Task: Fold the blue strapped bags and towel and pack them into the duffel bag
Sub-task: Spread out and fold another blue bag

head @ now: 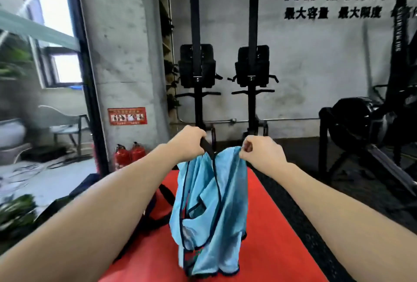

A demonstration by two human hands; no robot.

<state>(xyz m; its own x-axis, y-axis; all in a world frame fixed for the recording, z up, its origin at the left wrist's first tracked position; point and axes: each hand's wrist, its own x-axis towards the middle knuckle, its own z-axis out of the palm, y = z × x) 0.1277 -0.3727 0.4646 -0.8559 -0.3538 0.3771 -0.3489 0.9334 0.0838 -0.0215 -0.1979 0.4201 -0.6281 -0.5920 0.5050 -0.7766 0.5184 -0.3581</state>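
Early: left grip (188,140) clenches blue bag's (209,202) black strap (207,147), right grip (261,149) pinches its top edge; nothing folded or packed.

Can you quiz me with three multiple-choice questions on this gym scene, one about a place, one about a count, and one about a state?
1. Where do the fire extinguishers stand?
A. at the foot of the concrete pillar
B. on the red mat
C. on the chair

2. How many fire extinguishers show?
A. one
B. two
C. four

3. What state is the blue strapped bag in?
A. folded flat on the mat
B. held up, hanging loose
C. lying on the chair

Answers:
1. A, the fire extinguishers stand on the floor by the concrete pillar, off the red mat.
2. B, two red cylinders stand side by side.
3. B, the left hand grips a dark strap and the right hand pinches the top edge, so the blue strapped bag hangs unfolded over the mat.
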